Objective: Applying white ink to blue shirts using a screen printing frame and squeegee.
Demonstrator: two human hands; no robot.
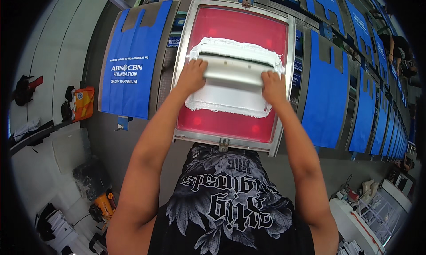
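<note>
Hands, left (191, 76) and right (274, 87), grip a squeegee (231, 72) on a red-meshed screen frame (286, 84), blue white-lettered bag (130, 59) alongside.

long table (310, 19) under blue bags (326, 90) | grey floor (49, 184) | white desk (350, 219) right

Red screen (235, 117); white ink (230, 99); blue bags (133, 64)
</note>
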